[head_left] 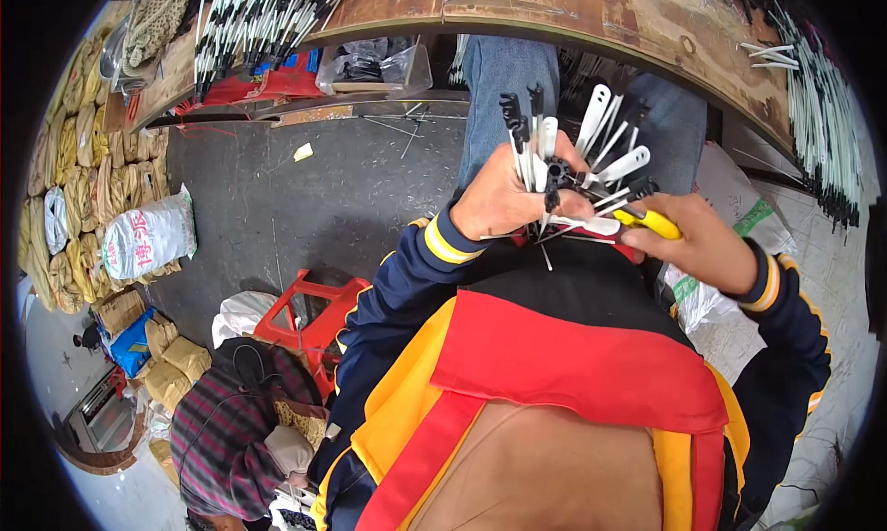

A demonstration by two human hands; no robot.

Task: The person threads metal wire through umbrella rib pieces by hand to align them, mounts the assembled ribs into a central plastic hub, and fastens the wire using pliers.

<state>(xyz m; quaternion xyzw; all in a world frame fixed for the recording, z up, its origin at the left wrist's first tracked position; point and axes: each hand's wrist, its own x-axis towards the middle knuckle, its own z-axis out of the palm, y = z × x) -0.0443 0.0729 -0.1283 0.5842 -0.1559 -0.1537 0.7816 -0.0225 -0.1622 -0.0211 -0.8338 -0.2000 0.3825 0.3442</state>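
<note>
My left hand (494, 198) is closed around a cluster of white rods with black ends, which fan out around a small black hub (557, 173). Several flat white strips (596, 113) with holes at their ends stick out among them. In my right hand (702, 244) is a pair of pliers with yellow handles (660, 224), its fingers wrapped round them. The dark jaws of the pliers reach into the cluster beside my left fingers. What the jaws touch is hidden. Both hands are over my lap, near the table edge.
The wooden table (527, 0) carries bundles of white rods with black ends (268, 13) at left and more rods (825, 115) at right. Below it is a box of black parts (374, 67). A red stool (314, 317), stacked packages, a white sack (152, 235) and another person (231, 425) are at left.
</note>
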